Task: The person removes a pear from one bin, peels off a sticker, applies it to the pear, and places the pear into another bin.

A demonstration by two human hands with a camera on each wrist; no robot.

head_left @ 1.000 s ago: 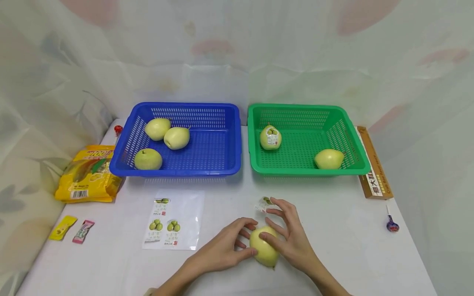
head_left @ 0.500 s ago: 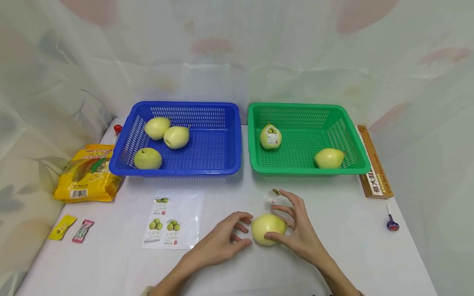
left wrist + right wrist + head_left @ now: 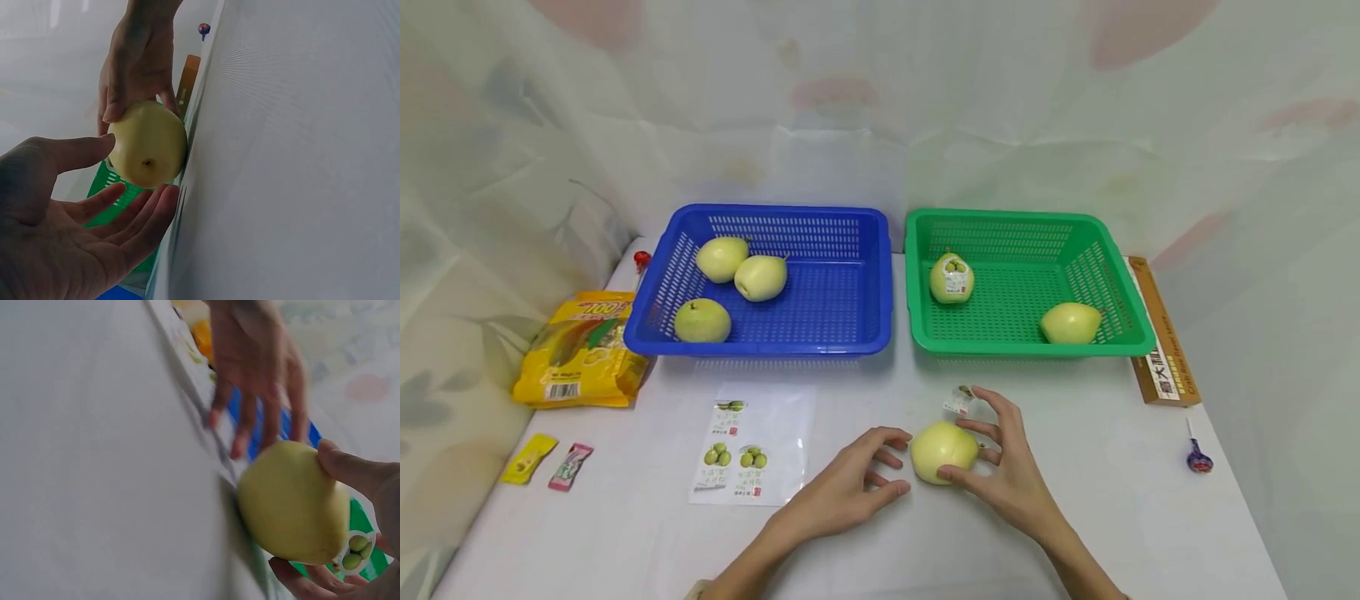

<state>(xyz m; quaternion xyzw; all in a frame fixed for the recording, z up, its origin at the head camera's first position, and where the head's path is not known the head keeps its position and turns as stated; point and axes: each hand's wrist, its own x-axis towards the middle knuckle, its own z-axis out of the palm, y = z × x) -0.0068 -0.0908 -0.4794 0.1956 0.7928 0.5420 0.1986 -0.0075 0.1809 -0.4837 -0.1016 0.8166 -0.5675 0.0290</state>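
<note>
A pale yellow-green pear [image 3: 942, 452] lies on its side on the white table, its stem end toward the right. My right hand [image 3: 1011, 467] grips it between the thumb and the lower fingers. At that hand's raised index fingertip hangs a small clear sticker [image 3: 955, 403] printed with green pears; the right wrist view shows the sticker [image 3: 358, 551] behind the fruit. To the left, my left hand [image 3: 850, 483] is relaxed, its fingers spread around the pear's near side and holding nothing. In the left wrist view the pear's blossom end [image 3: 148, 163] faces the left palm.
Behind stand a blue basket [image 3: 823, 348] with three pears and a green basket [image 3: 992, 346] with two, one labelled. A sticker sheet [image 3: 778, 442] lies left. Around the edges are a yellow bag [image 3: 576, 354], wrapped candies [image 3: 529, 458], a brown box [image 3: 1165, 342] and a lollipop [image 3: 1198, 457].
The pear has turned from stem toward me to stem rightward and shifted slightly up the table. My left fingers have come off it. My right hand moved up and right with the sticker.
</note>
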